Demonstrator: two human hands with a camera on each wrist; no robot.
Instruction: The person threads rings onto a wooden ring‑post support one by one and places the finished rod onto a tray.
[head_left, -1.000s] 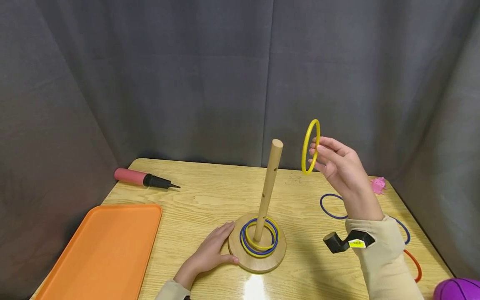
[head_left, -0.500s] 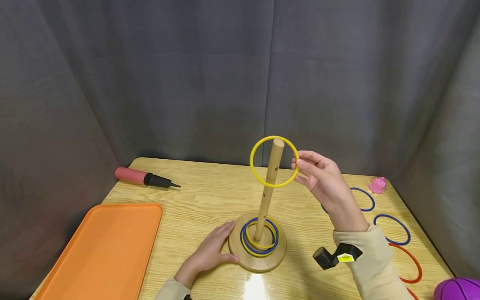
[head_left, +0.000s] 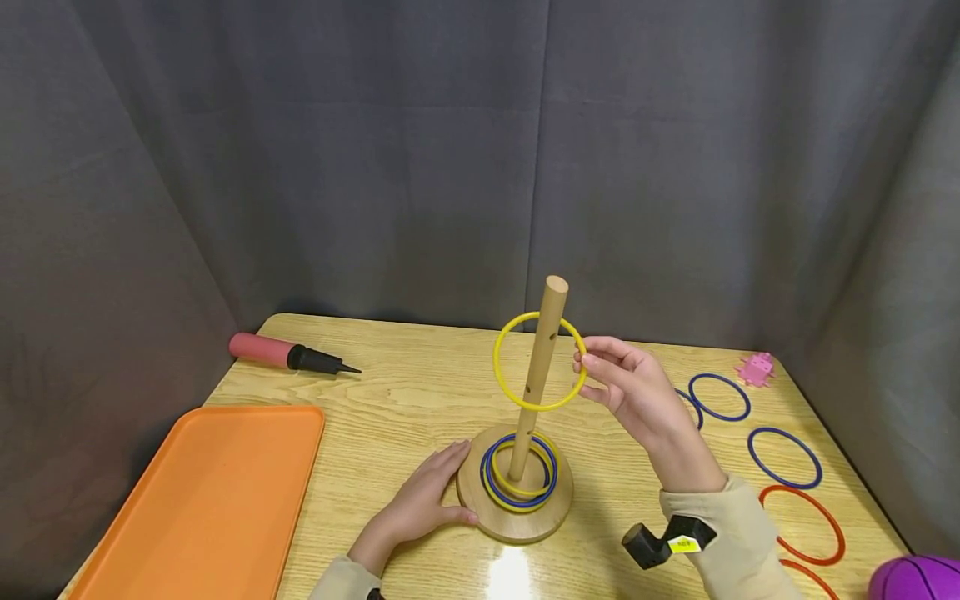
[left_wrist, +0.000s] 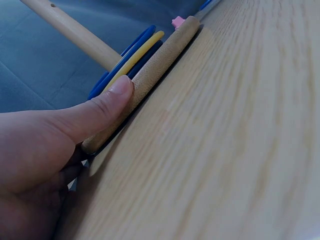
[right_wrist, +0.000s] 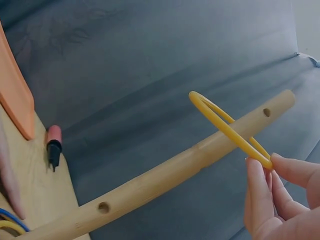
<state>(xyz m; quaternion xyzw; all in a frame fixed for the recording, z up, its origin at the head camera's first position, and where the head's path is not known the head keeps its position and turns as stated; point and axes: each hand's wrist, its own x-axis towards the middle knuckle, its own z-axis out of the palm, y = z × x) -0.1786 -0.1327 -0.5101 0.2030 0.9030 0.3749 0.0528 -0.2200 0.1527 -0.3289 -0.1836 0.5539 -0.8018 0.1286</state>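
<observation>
My right hand [head_left: 637, 396] pinches the right side of a thin yellow ring [head_left: 497, 358] between thumb and fingers. In the head view the ring circles the upper part of a wooden post [head_left: 542, 346], its far side behind the post and its near side in front. The right wrist view shows the yellow ring [right_wrist: 217, 121] tilted round the post below its tip. My left hand [head_left: 420, 498] holds the left edge of the stand's round wooden base [head_left: 517, 527], thumb at the rim. Blue and yellow rings [head_left: 552, 487] lie stacked round the post's foot.
Several blue rings [head_left: 820, 475] and red rings [head_left: 842, 542] lie at the table's right, beside a pink toy [head_left: 756, 369] and a purple ball [head_left: 918, 581]. On the left are an orange tray [head_left: 217, 492] and a red hand pump [head_left: 262, 349]. Grey curtains surround the table.
The right hand has moved left and down with the yellow ring, from right of the post to round its upper part. The left hand has stayed on the base.
</observation>
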